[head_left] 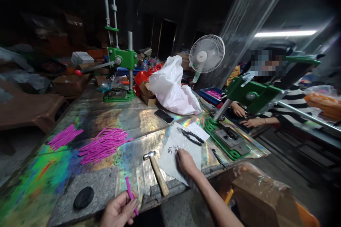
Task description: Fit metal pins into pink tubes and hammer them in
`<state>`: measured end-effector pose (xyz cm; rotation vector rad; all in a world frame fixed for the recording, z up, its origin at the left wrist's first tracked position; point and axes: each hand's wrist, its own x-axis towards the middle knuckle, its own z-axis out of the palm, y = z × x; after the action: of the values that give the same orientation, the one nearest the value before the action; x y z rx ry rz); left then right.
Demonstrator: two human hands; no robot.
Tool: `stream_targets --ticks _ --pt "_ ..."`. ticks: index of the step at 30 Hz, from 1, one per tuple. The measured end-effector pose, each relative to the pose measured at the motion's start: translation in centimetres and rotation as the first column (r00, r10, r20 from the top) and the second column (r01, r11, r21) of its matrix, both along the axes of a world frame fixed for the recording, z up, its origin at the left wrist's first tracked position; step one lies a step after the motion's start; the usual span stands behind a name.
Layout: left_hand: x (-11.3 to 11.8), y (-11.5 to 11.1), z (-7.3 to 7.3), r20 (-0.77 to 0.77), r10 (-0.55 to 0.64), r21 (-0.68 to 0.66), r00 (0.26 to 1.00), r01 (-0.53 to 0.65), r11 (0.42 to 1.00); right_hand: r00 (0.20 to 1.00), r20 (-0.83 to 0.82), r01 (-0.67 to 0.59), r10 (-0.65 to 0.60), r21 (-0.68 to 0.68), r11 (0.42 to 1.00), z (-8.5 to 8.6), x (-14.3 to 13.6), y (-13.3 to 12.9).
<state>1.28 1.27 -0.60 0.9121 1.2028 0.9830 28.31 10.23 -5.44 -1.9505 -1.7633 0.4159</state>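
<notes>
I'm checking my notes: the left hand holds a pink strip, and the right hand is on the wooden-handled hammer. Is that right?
Not quite: the head view shows the right hand at the small metal pieces, not on the hammer.

Dim room, background sunk to near black; a lit tube [285, 33] glows upper right, bleaching the wall around it, while the bench [138, 120] throws back pale glare and rainbow sheen at its middle and near left. White bag [173, 88] reads bright against the dark, its folds softly shaded. Outer edges stretched and smeared, the central bench fairly crisp, a pixelated block [268, 62] masking a patch at right.
</notes>
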Motion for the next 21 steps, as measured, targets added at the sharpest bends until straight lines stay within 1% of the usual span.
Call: stream_targets --ticks 2,4,7,11,13,16,19,21 --pt "0.0 0.0 -0.2 0.016 -0.033 -0.020 0.999 0.033 0.999 0.994 -0.104 0.028 -0.026 0.016 0.999 0.5 -0.2 -0.7" --pt "0.0 0.0 -0.3 0.033 -0.036 -0.030 0.999 0.037 0.999 0.973 -0.228 0.046 -0.038 0.032 0.998 1.1 -0.5 -1.6" --pt "0.3 -0.2 -0.6 0.043 -0.001 -0.015 0.999 0.001 1.000 0.902 -0.431 0.034 -0.012 0.044 0.998 2.0 -1.2 -2.8" --pt "0.4 -0.3 -0.7 0.032 -0.031 0.020 0.999 0.031 0.999 0.747 -0.665 -0.013 0.007 -0.003 1.000 3.1 -2.7 -4.0" --pt "0.2 -0.2 -0.5 0.031 -0.079 0.028 0.996 0.078 0.997 0.661 -0.751 -0.034 -0.001 -0.031 0.999 3.7 -3.6 -4.6" --pt "-0.1 0.1 0.2 0.030 -0.160 0.044 0.987 0.158 0.986 0.536 -0.844 -0.063 -0.021 -0.065 0.996 4.6 -5.2 -5.5" --pt "-0.1 0.2 0.9 0.007 -0.177 0.073 0.984 0.176 0.982 0.424 -0.905 -0.113 -0.044 -0.101 0.988 5.3 -7.0 -6.4" --pt "0.2 0.2 1.2 -0.003 -0.187 0.081 0.982 0.186 0.979 0.367 -0.928 -0.145 -0.058 -0.119 0.982 5.7 -8.3 -6.9"
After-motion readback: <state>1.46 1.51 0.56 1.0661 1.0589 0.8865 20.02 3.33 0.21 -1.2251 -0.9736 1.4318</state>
